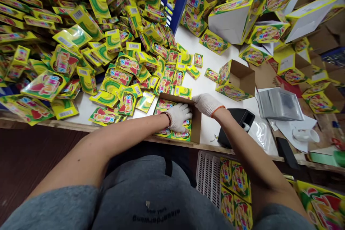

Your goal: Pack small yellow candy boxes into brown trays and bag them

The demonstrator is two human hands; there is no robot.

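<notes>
the person's left hand, in a white knitted glove, lies palm down on the small packs inside a shallow cardboard box, its fingers spread over them and not closed around any one. the right hand, gloved too, with an orange band at the cuff, has its fingers drawn together in a narrow pinch on the far right corner of that box. the box stands near the front edge of the white table, right before the person, with its brown inner wall showing on the right and along the far side

a beaded bracelet circles the left wrist. to the left and beyond the box spreads a big pile of packs, yellow and green with fruit pictures, some touching the box's far side. an open box sits just beyond the right hand, with a loose pack beside it. a black tape dispenser is partly behind the right forearm, and a stack of see-through plastic lies further right. more boxes crowd the far right, next to a blue crate. below the table edge are a white basket and filled boxes
</notes>
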